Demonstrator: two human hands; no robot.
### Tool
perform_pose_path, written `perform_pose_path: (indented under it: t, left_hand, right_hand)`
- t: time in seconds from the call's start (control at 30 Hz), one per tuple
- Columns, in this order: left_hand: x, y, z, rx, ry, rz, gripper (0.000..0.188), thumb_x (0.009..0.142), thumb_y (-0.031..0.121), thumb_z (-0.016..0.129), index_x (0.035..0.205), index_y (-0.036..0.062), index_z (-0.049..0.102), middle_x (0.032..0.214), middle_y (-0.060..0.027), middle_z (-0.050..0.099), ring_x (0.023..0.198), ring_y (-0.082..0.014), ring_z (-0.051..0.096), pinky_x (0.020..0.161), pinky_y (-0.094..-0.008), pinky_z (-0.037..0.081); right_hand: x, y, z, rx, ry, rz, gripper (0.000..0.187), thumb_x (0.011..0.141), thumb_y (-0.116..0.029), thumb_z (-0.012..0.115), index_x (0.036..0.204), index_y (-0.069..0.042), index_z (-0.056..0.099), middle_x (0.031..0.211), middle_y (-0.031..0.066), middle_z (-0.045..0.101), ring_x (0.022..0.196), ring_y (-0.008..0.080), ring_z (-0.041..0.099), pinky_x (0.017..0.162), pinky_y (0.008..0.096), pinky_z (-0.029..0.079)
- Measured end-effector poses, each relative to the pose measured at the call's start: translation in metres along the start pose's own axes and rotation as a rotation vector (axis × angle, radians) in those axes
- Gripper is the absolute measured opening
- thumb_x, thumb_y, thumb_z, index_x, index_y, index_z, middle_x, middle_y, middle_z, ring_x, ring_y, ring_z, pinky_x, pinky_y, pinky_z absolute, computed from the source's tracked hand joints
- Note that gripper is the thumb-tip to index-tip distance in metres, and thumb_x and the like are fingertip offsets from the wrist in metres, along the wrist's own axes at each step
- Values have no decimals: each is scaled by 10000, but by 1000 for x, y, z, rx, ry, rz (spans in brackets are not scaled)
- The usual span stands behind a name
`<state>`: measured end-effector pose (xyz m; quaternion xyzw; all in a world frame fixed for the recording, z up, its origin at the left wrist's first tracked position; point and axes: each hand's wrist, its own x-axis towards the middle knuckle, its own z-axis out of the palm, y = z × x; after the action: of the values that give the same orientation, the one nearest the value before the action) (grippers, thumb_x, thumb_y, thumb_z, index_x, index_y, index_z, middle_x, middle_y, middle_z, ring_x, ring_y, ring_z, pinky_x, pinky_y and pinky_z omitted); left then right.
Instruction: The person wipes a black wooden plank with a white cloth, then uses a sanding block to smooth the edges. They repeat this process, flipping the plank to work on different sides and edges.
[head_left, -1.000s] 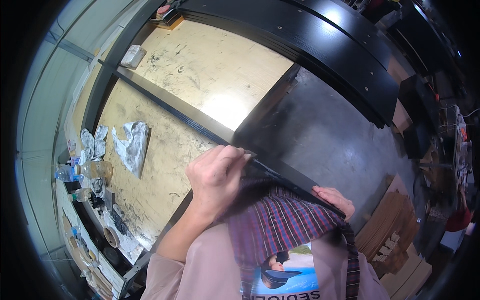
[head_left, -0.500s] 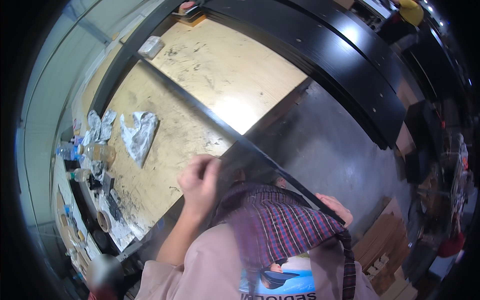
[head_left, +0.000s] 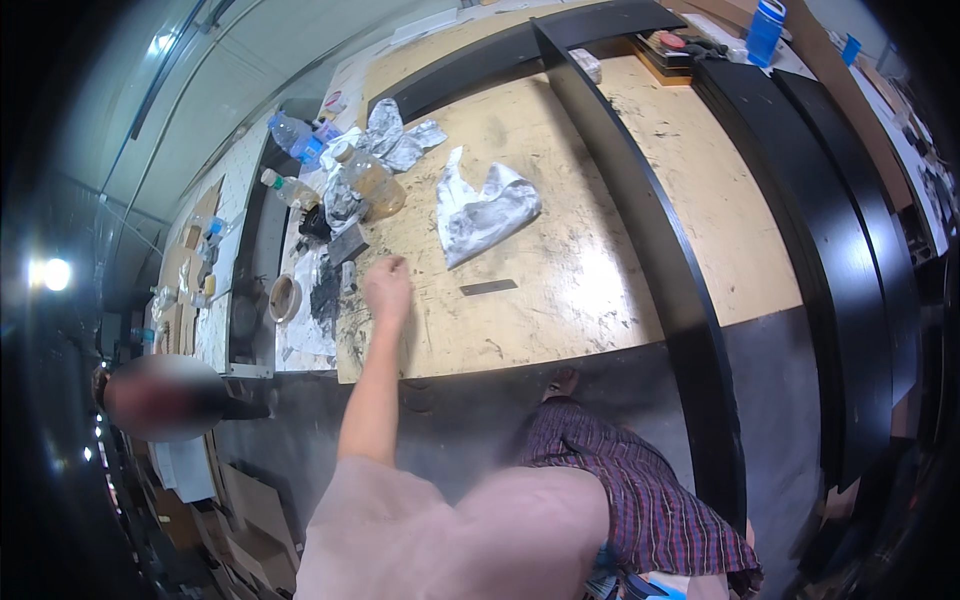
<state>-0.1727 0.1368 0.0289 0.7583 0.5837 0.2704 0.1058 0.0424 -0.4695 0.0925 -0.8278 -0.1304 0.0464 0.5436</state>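
Observation:
My left hand (head_left: 388, 287) is over the left part of the wooden tabletop (head_left: 570, 300), its fingers curled together. Whatever they may hold is hidden. Close to its left are a dark grey block (head_left: 348, 245) and a small grey piece (head_left: 348, 278). To its right lies a thin, dark flat strip (head_left: 488, 286), below a smudged white cloth (head_left: 485, 208). A long black board (head_left: 650, 215) crosses the table and juts past its front edge. Beside the board's near end only a sliver of my right hand (head_left: 751, 532) shows; its fingers are hidden.
Plastic bottles (head_left: 292, 138), a jar of brownish liquid (head_left: 370, 185) and a tape roll (head_left: 284, 298) crowd the left side. More black boards (head_left: 800, 220) are stacked at right. A blue bottle (head_left: 766, 32) stands far right. Another person (head_left: 165, 398) is at left.
My view has swung left. My left hand has moved from the table's front edge towards the grey block. The thin strip now shows on the tabletop. My right hand is mostly out of sight.

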Motion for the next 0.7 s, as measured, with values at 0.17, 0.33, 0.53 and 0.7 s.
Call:
perform_pose_path:
  t: [0.17, 0.33, 0.53, 0.7]
  left_hand:
    - [105, -52, 3, 392, -6, 80, 271, 767, 111, 616, 1029, 57, 654, 1109, -153, 629, 1078, -350, 563, 917, -432, 458]
    - [140, -136, 20, 568, -214, 100, 393, 747, 171, 684, 1092, 37, 553, 1102, -210, 599, 1085, -414, 552, 880, -489, 460]
    - [173, -142, 43, 578, -223, 170, 478, 676, 185, 724, 1110, 90, 549, 1049, -163, 607, 1033, -362, 576, 860, -532, 449]
    - [131, -38, -1, 348, 81, 381, 686, 691, 236, 776, 1276, 71, 458, 1128, -158, 515, 1088, -350, 511, 950, -507, 404]
  right_hand:
    - [-13, -10, -10, -43, 98, 139, 318, 722, 66, 664, 1040, 73, 674, 981, 158, 692, 879, 199, 631, 817, 306, 487]
    - [-6, -52, 9, -109, 38, 230, 323, 718, 67, 655, 1040, 71, 675, 976, 139, 691, 863, 172, 617, 806, 289, 479]
    - [-30, -53, 16, 16, 186, 299, 329, 688, 69, 663, 1017, 74, 678, 1001, 150, 699, 916, 187, 634, 848, 291, 476]
    - [-27, -47, 25, 180, 146, 84, 259, 713, 52, 698, 971, 67, 681, 1039, 199, 699, 988, 275, 662, 915, 342, 489]
